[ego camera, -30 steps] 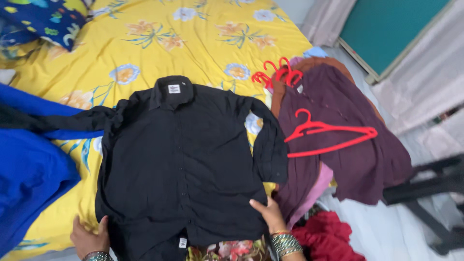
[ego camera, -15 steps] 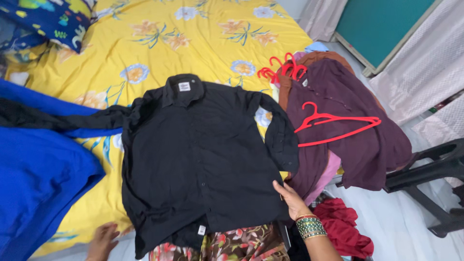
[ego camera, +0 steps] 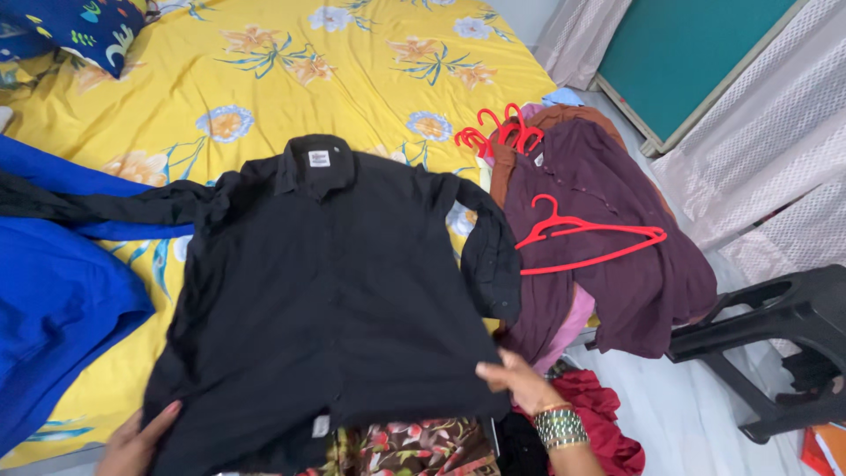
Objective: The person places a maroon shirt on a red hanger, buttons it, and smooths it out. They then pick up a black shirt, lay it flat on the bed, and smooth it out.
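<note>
Both hands gripped the shirt (ego camera: 335, 300) hem: left hand (ego camera: 132, 441) at 7 o'clock, right hand (ego camera: 520, 381) at 5 o'clock. It lay on a bedsheet (ego camera: 264, 70).

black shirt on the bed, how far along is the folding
Done: the black long-sleeved shirt lies spread flat, collar up, on the yellow flowered bedsheet. In hand: the left hand and right hand grip its bottom hem corners. Left: no fold shows yet, both sleeves lie out. The maroon shirt with a red plastic hanger and the blue cloth lie unfolded beside it.
</note>
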